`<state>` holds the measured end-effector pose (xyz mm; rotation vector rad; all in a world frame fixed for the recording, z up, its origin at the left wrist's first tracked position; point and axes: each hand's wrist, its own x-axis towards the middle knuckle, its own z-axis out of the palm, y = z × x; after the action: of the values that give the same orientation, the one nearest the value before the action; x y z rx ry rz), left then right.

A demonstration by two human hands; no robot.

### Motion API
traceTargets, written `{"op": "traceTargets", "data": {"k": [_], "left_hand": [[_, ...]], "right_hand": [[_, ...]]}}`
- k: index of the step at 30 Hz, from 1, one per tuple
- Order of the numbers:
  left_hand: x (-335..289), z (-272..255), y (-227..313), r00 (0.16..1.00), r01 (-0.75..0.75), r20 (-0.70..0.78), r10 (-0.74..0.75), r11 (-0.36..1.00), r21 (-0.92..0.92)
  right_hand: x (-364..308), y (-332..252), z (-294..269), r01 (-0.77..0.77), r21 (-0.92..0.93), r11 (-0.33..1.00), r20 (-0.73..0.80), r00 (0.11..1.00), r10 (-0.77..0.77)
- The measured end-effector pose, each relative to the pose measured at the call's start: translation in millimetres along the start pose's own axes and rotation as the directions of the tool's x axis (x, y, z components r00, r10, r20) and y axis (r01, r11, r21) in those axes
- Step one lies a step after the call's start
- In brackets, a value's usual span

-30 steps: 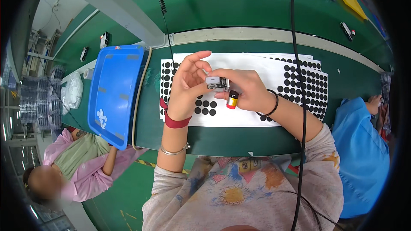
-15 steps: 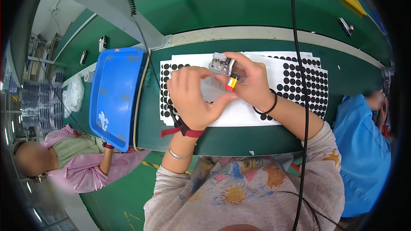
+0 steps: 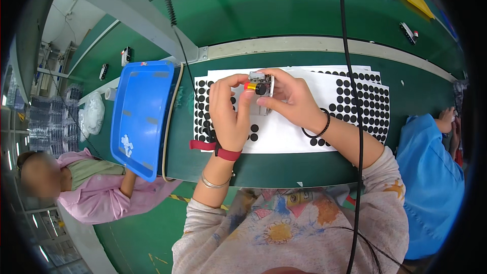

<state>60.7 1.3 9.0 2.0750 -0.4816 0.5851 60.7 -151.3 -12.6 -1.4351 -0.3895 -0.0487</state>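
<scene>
- My right hand grips a small grey device from the right side, fingers wrapped behind it and thumb at its lower edge, holding it up above the worktop.
- My left hand is closed in a pinch on the same device from the left: thumb and forefinger meet at a small cylindrical part on its face, yellow and red at one end, black at the other.
- The device sits between both hands, raised over the upper middle of a white sheet that lies flat on the green worktop.
- The sheet carries rows of round black pads; they are dense on the right side and along the left edge, while the patch under my hands is mostly bare white.
- A red band and a thin metal bangle circle my left wrist; a black loop sits on my right wrist.
- A blue plastic tray lies just left of the sheet, with a few small white bits in its lower corner.
- A black cable hangs down across the right part of the view, passing over the sheet.
- One person in pink sits at the lower left, another in blue at the right edge.
</scene>
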Motion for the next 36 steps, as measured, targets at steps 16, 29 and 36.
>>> {"op": "traceTargets", "data": {"k": [16,29,36], "left_hand": [[1,1,-8,0.978,0.203,0.009,-0.21,0.935,-0.292],[6,-8,3,0.971,0.236,0.09,-0.221,0.947,-0.216],[8,-12,-10,0.882,0.45,0.436,-0.18,0.599,-0.663]], "right_hand": [[1,5,0,0.032,0.003,0.999,-0.041,0.999,-0.031],[0,-6,2,0.063,-0.185,0.981,-0.024,0.997,-0.069],[-1,-13,-3,0.062,-0.068,0.996,0.065,0.996,-0.058]]}}
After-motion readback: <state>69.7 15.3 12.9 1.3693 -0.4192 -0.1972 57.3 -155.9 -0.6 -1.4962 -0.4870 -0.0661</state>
